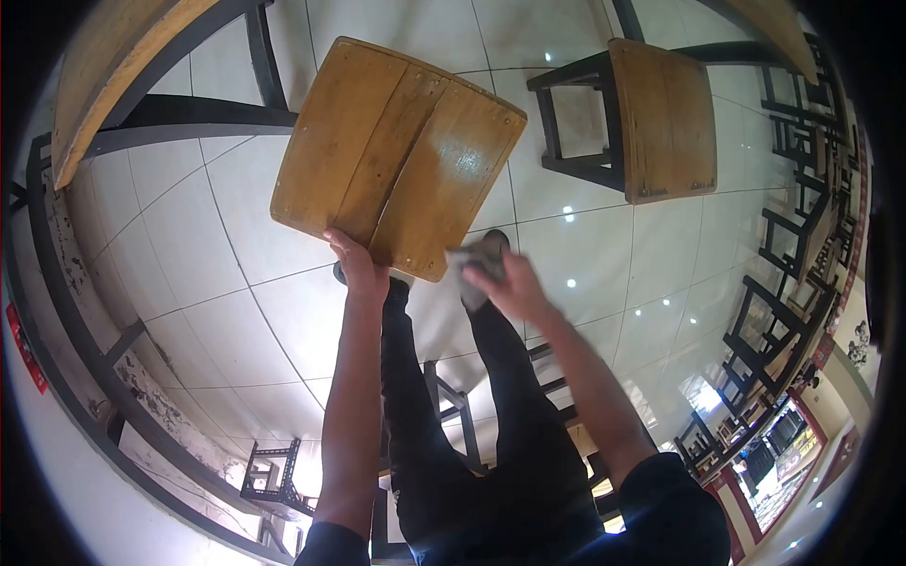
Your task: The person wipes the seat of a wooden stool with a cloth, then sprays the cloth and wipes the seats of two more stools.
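Note:
A wooden stool top (396, 156), brown and slightly glossy with visible plank seams, is in front of me, tilted in the view. My left hand (359, 264) grips its near edge, fingers on the top surface. Just right of the near corner, my right hand (505, 283) is closed on a greyish cloth (479, 257). The cloth is partly blurred and looks apart from the wood. My legs and dark shoes show below the hands.
Another wooden stool (665, 123) with black legs stands at the upper right. A wooden tabletop edge (113, 80) curves over the upper left. Black-framed furniture (769, 330) lines the right side. Pale floor tiles (245, 330) lie below.

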Available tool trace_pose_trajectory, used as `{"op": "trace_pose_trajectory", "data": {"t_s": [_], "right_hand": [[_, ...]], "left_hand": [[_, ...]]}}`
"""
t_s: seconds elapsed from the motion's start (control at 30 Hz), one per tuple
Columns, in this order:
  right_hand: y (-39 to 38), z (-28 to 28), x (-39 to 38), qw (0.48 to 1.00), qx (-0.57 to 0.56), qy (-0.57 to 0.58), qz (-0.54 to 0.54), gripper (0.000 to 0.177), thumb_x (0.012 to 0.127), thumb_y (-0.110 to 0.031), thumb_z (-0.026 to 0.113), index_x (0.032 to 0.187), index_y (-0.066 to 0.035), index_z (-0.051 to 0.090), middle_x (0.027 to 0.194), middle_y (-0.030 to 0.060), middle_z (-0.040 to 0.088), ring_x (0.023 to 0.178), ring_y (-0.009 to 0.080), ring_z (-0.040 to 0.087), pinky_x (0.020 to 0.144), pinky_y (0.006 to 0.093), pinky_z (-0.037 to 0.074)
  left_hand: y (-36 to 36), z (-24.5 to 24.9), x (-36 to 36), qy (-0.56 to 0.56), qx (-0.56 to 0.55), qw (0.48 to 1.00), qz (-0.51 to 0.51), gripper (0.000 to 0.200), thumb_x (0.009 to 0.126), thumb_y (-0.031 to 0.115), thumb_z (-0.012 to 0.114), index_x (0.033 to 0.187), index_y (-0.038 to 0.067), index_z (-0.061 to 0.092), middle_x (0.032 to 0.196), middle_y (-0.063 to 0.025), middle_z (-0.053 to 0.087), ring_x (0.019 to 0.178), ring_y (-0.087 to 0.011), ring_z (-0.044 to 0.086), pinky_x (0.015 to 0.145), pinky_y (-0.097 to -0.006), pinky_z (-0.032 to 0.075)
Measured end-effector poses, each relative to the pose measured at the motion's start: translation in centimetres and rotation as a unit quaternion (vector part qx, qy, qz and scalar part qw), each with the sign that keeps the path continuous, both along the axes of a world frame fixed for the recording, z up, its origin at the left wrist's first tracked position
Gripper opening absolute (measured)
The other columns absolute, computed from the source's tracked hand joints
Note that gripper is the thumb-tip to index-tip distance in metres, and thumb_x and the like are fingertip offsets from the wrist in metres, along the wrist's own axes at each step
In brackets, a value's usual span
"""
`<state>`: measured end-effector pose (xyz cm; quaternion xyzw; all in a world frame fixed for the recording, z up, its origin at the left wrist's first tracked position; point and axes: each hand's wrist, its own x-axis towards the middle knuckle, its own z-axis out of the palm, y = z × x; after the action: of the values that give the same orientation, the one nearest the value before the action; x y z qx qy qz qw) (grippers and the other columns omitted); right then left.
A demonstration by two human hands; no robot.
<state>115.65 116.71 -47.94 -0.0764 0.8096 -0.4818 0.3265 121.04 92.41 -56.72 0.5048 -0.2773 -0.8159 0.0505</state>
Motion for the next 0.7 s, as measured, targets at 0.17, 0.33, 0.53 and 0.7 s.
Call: {"op": "trace_pose_trajectory", "data": {"t_s": [0.17, 0.33, 0.53, 0.7], "right_hand": [[-3.0, -0.7, -13.4, 0.992, -0.006, 0.124, 0.037, 0.064, 0.081, -0.045, 0.08, 0.128, -0.014, 0.049, 0.108, 0.0151, 0.07, 0.101, 0.0348, 0.07, 0.086, 0.0411, 0.056], [-6.5, -1.8, -17.3, 0.954, 0.183, 0.236, -0.028, 0.085, 0.073, -0.051, 0.085, 0.135, -0.009, 0.043, 0.137, 0.02, 0.048, 0.113, 0.0419, 0.06, 0.096, 0.048, 0.05], [-6.2, -4.3, -13.9, 0.822, 0.227, 0.523, 0.002, 0.083, 0.084, -0.047, 0.075, 0.148, -0.007, 0.038, 0.15, 0.0238, 0.036, 0.136, 0.0449, 0.038, 0.111, 0.0589, 0.031], [-7.3, -5.7, -13.7, 0.86, 0.167, 0.482, 0.008, 0.064, 0.094, -0.034, 0.065, 0.147, -0.005, 0.044, 0.149, 0.0221, 0.045, 0.14, 0.0415, 0.04, 0.113, 0.0526, 0.033]], "left_hand": [[0.0, 0.2, -0.2, 0.02, -0.03, 0.999, -0.017, 0.082, 0.095, 0.075, 0.022, 0.159, 0.028, 0.001, 0.163, -0.0063, 0.016, 0.149, -0.0324, 0.024, 0.118, -0.0547, 0.03], [0.3, -0.3, -0.1, -0.013, -0.064, 0.998, -0.01, 0.081, 0.099, 0.071, 0.02, 0.159, 0.019, 0.004, 0.161, -0.0091, 0.021, 0.146, -0.0311, 0.03, 0.118, -0.0501, 0.034], [0.1, 0.7, -0.3, -0.092, -0.057, 0.994, -0.015, 0.081, 0.098, 0.071, 0.022, 0.159, 0.023, 0.0, 0.163, -0.0088, 0.015, 0.148, -0.034, 0.025, 0.118, -0.0537, 0.032], [0.5, 1.8, -0.5, -0.087, -0.068, 0.993, -0.032, 0.086, 0.098, 0.073, 0.023, 0.159, 0.018, 0.001, 0.163, -0.0081, 0.014, 0.149, -0.0277, 0.023, 0.118, -0.0489, 0.029]]}}
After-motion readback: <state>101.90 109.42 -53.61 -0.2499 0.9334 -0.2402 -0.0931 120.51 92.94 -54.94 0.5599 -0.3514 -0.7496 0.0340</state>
